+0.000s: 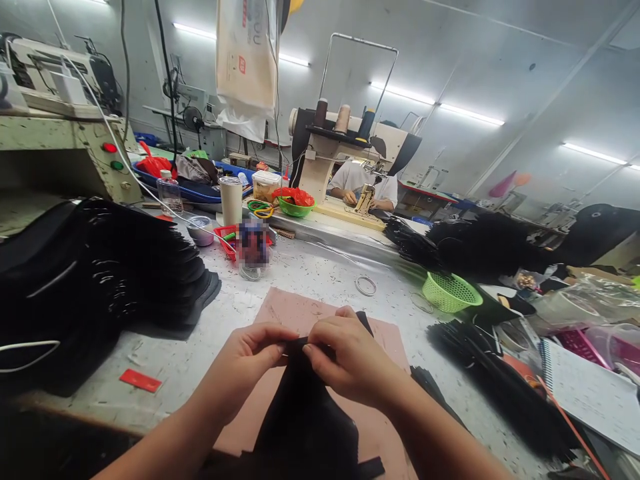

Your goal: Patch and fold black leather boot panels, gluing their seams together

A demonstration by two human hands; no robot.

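Observation:
Both hands pinch the upper edge of a black fabric piece point(305, 420), which hangs down over a pink mat point(280, 307) on the worktable. My left hand point(250, 360) grips the edge between thumb and fingertips. Close beside it, my right hand point(345, 353) holds the same edge, thumb toward me and fingers curled over. A narrow black end point(365, 323) of material sticks out behind the right hand. Whether the edge is folded between the fingers, I cannot tell.
Stacked black pieces point(135, 267) stand at left; more black strips point(495, 380) lie at right by a green basket point(453, 293) and a notebook point(590, 393). A red strip point(140, 381) lies front left. Beyond the table, a person point(363, 183) sits behind a sewing machine point(320, 160).

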